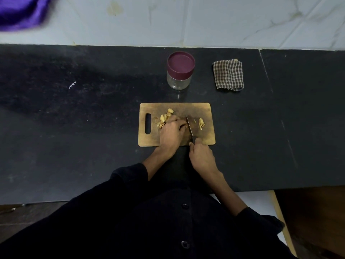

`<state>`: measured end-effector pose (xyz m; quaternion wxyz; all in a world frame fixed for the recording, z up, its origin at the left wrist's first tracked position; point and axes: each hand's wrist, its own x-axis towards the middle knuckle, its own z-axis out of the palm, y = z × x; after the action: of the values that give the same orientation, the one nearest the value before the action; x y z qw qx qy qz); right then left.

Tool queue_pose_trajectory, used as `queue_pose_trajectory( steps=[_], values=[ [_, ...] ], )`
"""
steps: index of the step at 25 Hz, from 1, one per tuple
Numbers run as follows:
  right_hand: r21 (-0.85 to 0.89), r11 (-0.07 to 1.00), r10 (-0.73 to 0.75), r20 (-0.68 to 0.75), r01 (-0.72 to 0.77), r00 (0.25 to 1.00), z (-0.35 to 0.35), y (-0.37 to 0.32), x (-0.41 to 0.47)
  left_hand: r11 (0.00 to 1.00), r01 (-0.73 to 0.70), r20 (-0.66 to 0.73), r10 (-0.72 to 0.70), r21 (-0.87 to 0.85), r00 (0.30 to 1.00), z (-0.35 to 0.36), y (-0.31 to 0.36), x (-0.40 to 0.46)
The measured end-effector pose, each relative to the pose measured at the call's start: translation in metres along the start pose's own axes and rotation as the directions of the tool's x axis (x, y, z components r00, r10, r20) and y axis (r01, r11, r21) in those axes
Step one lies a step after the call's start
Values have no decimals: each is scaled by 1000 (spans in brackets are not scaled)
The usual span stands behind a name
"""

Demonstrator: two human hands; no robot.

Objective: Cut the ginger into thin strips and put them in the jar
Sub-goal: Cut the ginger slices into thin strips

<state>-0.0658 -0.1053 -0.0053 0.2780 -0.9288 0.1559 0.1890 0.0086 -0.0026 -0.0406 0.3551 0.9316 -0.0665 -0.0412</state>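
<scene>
A wooden cutting board (203, 109) lies on the black counter. A pile of ginger slices (165, 117) sits at its left, and a few thin ginger strips (201, 123) lie at its right. My left hand (172, 132) rests on the board with curled fingers, pressing down ginger that it hides, right beside the blade. My right hand (201, 156) grips the black handle of a knife (189, 126) whose blade points away from me across the board. Behind the board stands a glass jar (179, 79) closed with a maroon lid (181, 63).
A folded checkered cloth (228, 74) lies to the right of the jar. The black counter (74, 128) stretches left and right, with a white tiled wall behind. A purple cloth (20, 12) shows at the top left corner. The counter's front edge is near my body.
</scene>
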Motion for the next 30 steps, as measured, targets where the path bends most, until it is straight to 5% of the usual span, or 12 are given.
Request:
queue_pose_trajectory(
  steps=[17,30],
  values=[
    [115,992,51,1,-51,999,-9,12,-9,996,0,4,0,-93,1000,-1,-7,2],
    [45,999,8,37,-10,999,-2,2,-1,997,25,-9,-26,-70,1000,-2,-3,1]
  ],
)
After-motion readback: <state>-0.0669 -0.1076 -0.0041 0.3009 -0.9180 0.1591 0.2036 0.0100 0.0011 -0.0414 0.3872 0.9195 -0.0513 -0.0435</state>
